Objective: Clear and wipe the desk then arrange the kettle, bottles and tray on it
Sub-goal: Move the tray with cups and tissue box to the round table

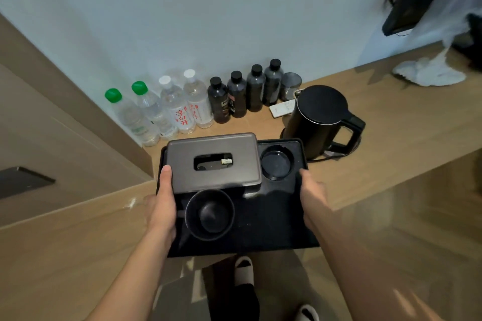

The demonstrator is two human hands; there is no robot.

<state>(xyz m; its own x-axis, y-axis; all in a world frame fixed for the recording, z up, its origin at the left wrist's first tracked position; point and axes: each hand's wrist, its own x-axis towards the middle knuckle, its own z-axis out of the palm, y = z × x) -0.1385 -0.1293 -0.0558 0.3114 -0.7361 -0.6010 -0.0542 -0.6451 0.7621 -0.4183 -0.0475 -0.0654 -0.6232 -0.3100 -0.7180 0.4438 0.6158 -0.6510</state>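
Head view. Your left hand (161, 206) grips the left rim of the tray (266, 219), thumb lying against the box (214, 161); your right hand (311, 195) holds the right rim, fingers hidden beneath. The tray sits at centre frame, its far end over the counter (391, 117), its near end overhanging the edge above your slippers.

Risks, as I judge them:
- The box rests loose and partly over the bowl (210, 214); tilt the tray and both may slide off the near end.
- The round dish (277, 161) is equally unsecured.
- Push the tray forward and its far right corner may strike the kettle (320, 120), which stands just beside it, cord trailing at its base.
- Further back, the bottles (198, 101) stand in a tight row along the wall at upper centre; one knock could topple several.

Materials: tray matt black, rectangular, low-rimmed. Box brown-grey, smooth, rounded corners, slot in top. Bowl and dish black, round, glossy. Kettle black, cylindrical, angular handle. Bottles clear or dark plastic. Counter pale wood grain. A white cloth (430, 73) lies crumpled at upper right.
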